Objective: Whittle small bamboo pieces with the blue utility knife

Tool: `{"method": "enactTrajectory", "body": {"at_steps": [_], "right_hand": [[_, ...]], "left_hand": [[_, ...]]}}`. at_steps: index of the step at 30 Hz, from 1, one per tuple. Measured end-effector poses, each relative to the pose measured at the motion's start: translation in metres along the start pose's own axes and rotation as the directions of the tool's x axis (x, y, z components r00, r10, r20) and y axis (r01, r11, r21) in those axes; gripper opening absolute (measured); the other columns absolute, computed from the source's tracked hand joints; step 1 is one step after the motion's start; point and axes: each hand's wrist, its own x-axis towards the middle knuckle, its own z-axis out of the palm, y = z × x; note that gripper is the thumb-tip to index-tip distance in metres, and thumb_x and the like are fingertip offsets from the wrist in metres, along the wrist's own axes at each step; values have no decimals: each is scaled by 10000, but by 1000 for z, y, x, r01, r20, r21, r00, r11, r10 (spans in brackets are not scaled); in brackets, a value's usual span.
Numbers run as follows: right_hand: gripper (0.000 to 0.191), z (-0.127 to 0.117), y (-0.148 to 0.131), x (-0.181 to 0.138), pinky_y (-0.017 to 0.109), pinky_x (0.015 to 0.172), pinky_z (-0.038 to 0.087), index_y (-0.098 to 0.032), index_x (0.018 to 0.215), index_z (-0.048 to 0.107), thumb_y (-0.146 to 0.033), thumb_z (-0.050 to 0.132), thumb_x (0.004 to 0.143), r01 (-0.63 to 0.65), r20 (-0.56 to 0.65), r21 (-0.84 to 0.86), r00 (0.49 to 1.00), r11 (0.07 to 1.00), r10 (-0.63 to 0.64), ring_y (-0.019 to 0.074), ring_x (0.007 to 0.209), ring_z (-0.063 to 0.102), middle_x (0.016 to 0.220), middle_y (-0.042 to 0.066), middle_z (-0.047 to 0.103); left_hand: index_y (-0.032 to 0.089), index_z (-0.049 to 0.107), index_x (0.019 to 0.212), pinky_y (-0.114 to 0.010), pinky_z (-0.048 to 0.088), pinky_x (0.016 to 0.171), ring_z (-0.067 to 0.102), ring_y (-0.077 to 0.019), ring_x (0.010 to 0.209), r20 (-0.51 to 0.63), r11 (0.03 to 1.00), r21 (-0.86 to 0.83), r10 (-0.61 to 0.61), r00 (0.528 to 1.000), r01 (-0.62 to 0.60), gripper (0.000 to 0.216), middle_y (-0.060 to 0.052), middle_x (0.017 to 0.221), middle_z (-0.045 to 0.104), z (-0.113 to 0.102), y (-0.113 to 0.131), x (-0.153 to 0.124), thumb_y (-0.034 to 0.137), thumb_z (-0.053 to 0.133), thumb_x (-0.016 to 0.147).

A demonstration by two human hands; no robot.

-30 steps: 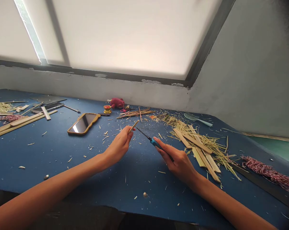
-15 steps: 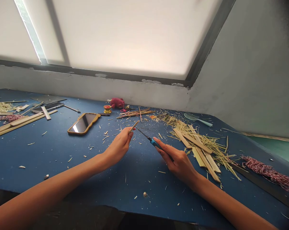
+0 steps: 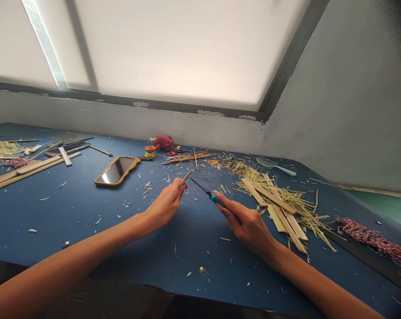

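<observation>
Slightly left of centre, my left hand (image 3: 169,195) is closed around a short bamboo stick (image 3: 188,176), whose upper end sticks out past the thumb and fingers. My right hand (image 3: 245,219) grips a craft knife (image 3: 216,199) by its blue handle. The knife's thin dark blade points up and left, its tip at or very near the stick; whether they touch I cannot tell. Both hands are held over the blue table (image 3: 147,257), and part of the stick is hidden in my left fingers.
A mirror or phone in a yellow frame (image 3: 115,181) lies left. Right are bamboo strips on shavings (image 3: 283,204), a hairbrush (image 3: 275,166) and red-white cord (image 3: 373,237). Thin sticks (image 3: 188,156), a golden pot (image 3: 149,151) and a red plush toy (image 3: 163,142) stand near the wall.
The stick has turned a little in my left hand, showing a paler face, with a thin shaving beside the hand. The knife stays at its tip; the view shifts slightly.
</observation>
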Motion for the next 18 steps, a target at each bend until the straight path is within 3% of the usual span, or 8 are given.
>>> {"method": "enactTrajectory", "body": {"at_steps": [18], "right_hand": [[491, 1, 1, -1, 230, 588, 449, -262, 1437, 342, -232, 417, 952, 0, 28, -31, 1000, 1000, 1, 100, 618, 515, 831, 12, 616]], "left_hand": [[192, 453, 973, -295, 375, 653, 451, -148, 696, -7, 1000, -3, 14, 1000, -15, 321, -25, 800, 526, 0, -1, -1, 418, 225, 969]]}}
